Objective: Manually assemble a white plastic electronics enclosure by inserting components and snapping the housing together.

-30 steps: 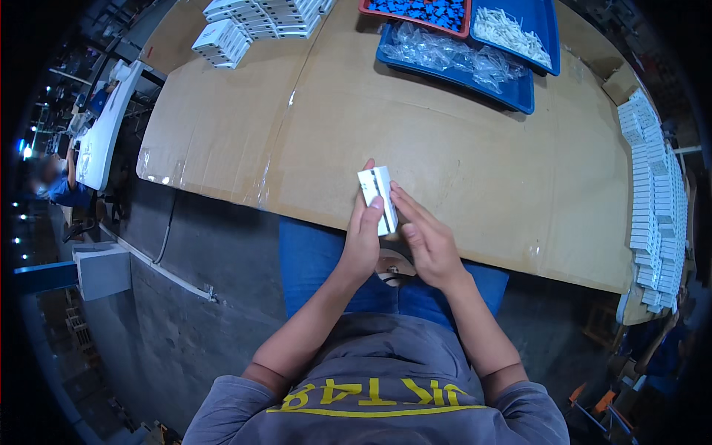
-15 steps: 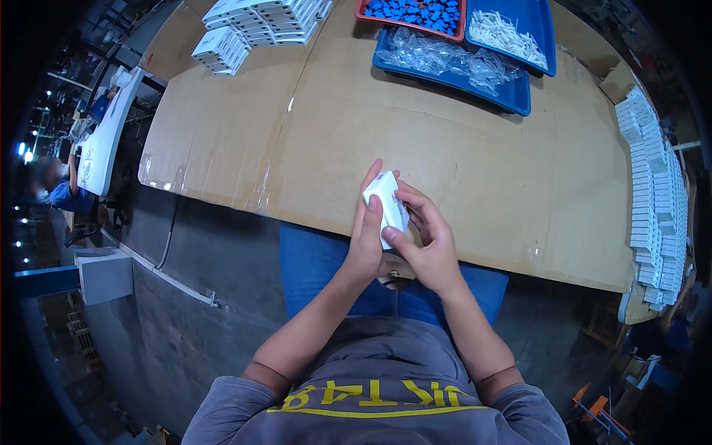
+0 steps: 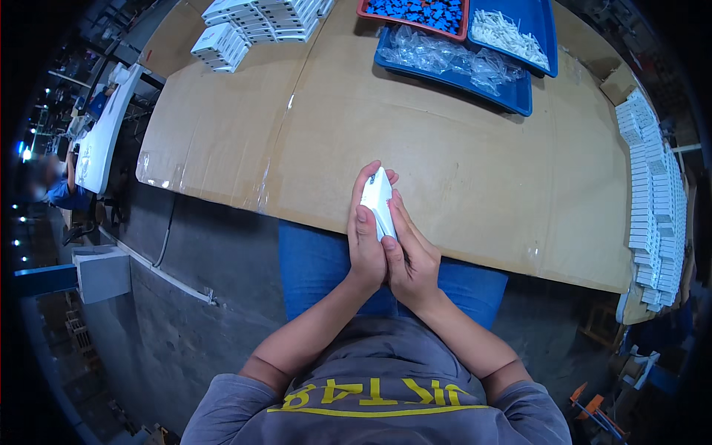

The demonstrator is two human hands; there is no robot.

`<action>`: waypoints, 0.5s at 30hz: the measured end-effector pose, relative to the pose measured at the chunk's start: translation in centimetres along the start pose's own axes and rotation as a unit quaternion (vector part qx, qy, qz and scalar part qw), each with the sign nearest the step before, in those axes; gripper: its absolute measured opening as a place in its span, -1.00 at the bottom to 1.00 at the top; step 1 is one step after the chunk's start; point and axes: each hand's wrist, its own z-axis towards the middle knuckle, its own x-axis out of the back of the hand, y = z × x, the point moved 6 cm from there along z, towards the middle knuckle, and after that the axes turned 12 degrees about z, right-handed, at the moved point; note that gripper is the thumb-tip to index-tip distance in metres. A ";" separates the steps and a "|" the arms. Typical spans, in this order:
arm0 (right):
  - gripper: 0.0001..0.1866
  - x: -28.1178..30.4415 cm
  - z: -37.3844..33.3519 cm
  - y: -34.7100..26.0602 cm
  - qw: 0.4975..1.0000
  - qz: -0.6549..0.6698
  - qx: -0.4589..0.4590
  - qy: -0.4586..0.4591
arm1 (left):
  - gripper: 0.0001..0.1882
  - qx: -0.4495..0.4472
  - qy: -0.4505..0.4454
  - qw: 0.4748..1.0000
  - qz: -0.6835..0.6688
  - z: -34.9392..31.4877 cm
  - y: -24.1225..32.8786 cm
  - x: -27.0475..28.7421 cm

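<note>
A small white box (image 3: 379,202) with faint print is held upright-slanted between my two hands, just over the near edge of the cardboard-covered table. Along its left side my left hand (image 3: 365,241) is closed, the thumb lying on the near face and the fingers behind. From the right, my right hand (image 3: 414,259) presses against it, thumb near the lower end and fingers along the side. The palms almost meet below the box. The faces turned toward my palms and its far side are hidden.
White boxes (image 3: 271,22) are stacked at the far left of the table (image 3: 222,141). Far right stand a red tray (image 3: 465,30) of blue pieces, a blue tray (image 3: 551,55) of white pieces, and another blue tray (image 3: 489,100) of clear plastic bags. More white boxes (image 3: 653,200) line the right edge.
My right hand has closed in flatter against the box, and my palms have come together beneath it. The box has turned, showing a narrower shape.
</note>
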 end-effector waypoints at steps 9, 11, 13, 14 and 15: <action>-0.55 -0.4 -0.7 0.2 0.998 -0.047 0.046 -0.007 | -0.05 0.033 0.009 0.999 -0.001 -0.7 -1.1 0.4; -0.55 -0.5 -0.8 0.3 0.998 -0.054 0.038 -0.011 | -0.07 0.044 0.012 0.999 -0.015 -0.8 -1.3 0.5; -0.55 -0.4 -0.8 0.2 0.997 -0.058 0.042 -0.008 | -0.07 0.043 0.008 0.999 -0.018 -0.8 -1.5 0.4; -0.55 -0.4 -0.8 0.2 0.997 -0.062 0.046 -0.005 | -0.07 0.042 0.004 0.999 -0.022 -0.9 -1.5 0.4; -0.55 -0.3 -0.8 0.3 0.997 -0.062 0.046 -0.005 | -0.07 0.041 0.004 0.999 -0.021 -0.8 -1.7 0.5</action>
